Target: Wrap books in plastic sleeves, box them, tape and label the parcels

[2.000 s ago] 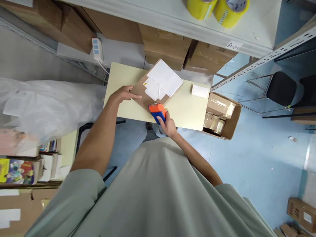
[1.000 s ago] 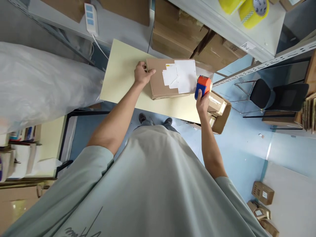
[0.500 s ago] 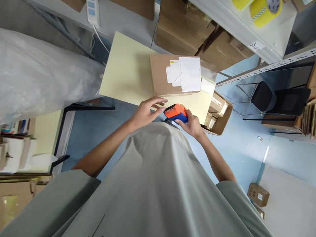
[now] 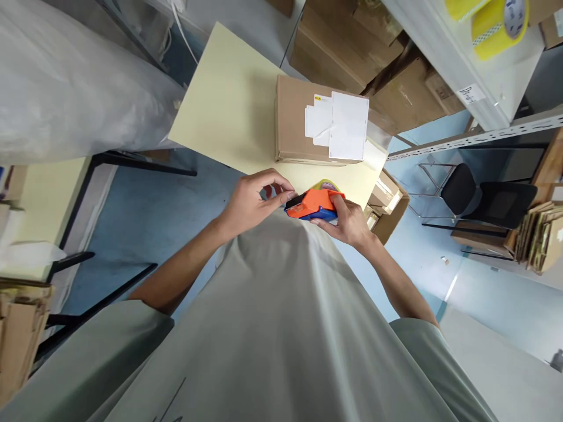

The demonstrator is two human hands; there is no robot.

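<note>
My right hand is wrapped round an orange and blue tape dispenser, close to my shirt front. A yellow tape roll shows at its far side. My left hand is at the dispenser's dark front end, thumb and forefinger pinched together there; whatever lies between the fingertips is too small to make out. Beyond both hands, a closed cardboard box with white labels on top sits on a pale yellow table.
To the right of the table stands an open carton holding small boxes. Yellow tape rolls lie on a white shelf at upper right. A large plastic-wrapped bundle is at left. Black chairs stand farther right.
My left thumb and forefinger have closed at the dispenser's front end. The dispenser has turned slightly, showing more of its orange side and tape roll. The whole view has shifted and tilted.
</note>
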